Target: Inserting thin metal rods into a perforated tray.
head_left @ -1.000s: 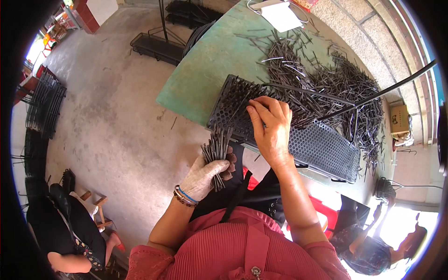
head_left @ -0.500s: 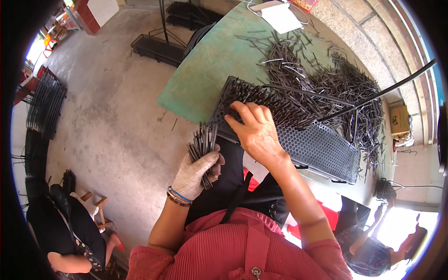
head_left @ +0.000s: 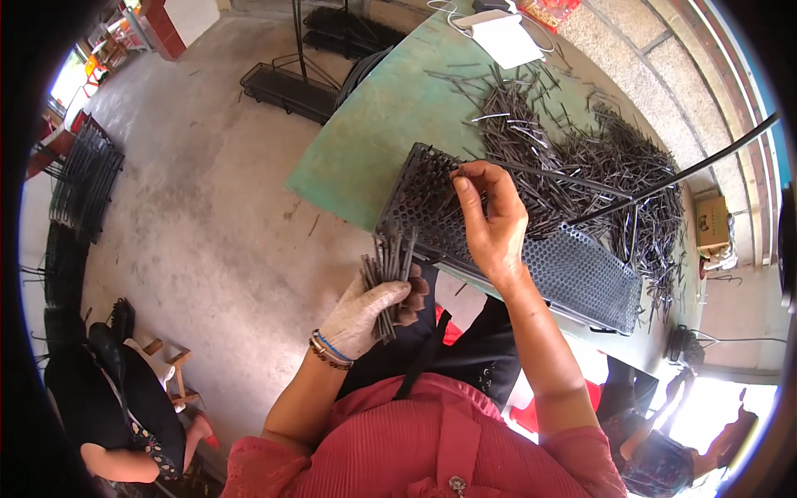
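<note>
My left hand [head_left: 369, 311], in a pale glove, is closed around a bundle of thin dark metal rods [head_left: 386, 266]. The bundle stands roughly upright at the near left end of a black perforated metal tray [head_left: 594, 278]. Over the tray's left half is my bare right hand [head_left: 496, 220], its thumb and fingers curled together at the tips. What those fingertips hold, if anything, is hidden. Several dark rods [head_left: 444, 195] stick up from the holes below and beside them. The tray's right half shows bare holes.
Loose dark rods [head_left: 598, 158] lie heaped behind the tray on a green table [head_left: 357, 158]. A long black bar [head_left: 706, 170] slants over the heap. Black wire racks [head_left: 286, 90] stand on the floor beyond. People sit at lower left [head_left: 124, 398] and lower right [head_left: 656, 444].
My right hand has moved right and slightly up over the tray, its fingers now drawn together. My left hand has shifted a little right with the bundle.
</note>
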Demonstrator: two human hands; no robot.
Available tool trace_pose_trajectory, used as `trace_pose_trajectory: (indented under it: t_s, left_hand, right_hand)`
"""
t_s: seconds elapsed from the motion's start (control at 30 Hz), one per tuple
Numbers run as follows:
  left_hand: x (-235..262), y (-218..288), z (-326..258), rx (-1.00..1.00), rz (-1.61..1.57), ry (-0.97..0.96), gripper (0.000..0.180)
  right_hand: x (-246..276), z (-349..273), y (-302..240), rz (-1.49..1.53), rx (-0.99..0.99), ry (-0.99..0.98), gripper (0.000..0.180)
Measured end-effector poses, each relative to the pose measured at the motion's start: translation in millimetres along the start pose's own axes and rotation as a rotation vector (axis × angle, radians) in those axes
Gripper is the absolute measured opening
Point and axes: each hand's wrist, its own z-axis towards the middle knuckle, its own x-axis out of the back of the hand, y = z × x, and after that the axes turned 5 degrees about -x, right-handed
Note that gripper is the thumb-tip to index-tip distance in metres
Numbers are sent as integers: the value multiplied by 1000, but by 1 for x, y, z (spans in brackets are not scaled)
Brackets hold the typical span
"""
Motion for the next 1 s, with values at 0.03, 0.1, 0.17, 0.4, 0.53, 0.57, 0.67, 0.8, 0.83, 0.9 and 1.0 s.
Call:
trace_pose_trajectory:
  t_s: [0.03,0.1,0.17,0.4,0.53,0.57,0.67,0.8,0.83,0.9,1.0]
  left_hand:
    - [-2,-2,3,18,11,15,31]
    - [-3,-8,6,13,-12,57,30]
    - [-1,-8,6,13,18,66,30]
    - [-1,-6,4,-12,11,121,29]
    - [1,-5,2,-11,-31,90,26]
    - [1,-5,1,-18,-48,80,24]
    - [0,-5,1,-23,-31,112,24]
    - [4,-7,0,-32,14,134,24]
    - [4,-7,0,-26,12,130,23]
    - [3,-7,-1,-20,10,129,23]
    - [-1,-7,-2,-34,-8,170,22]
  right_hand:
    - [-2,0,3,-18,-13,38,13]
    - [-5,-3,3,-12,-38,111,15]
    - [-13,-3,0,246,-49,231,17]
    - [-14,-4,10,-136,96,151,27]
    - [-19,-8,19,-131,67,188,28]
    - [-19,-9,19,-133,66,189,28]
    - [-21,-11,17,-154,84,201,27]
    - [-23,-9,11,-173,104,206,26]
    - [-22,-10,14,-240,145,189,26]
    - [-22,-12,16,-247,167,174,28]
    - [-21,-12,15,-411,333,74,29]
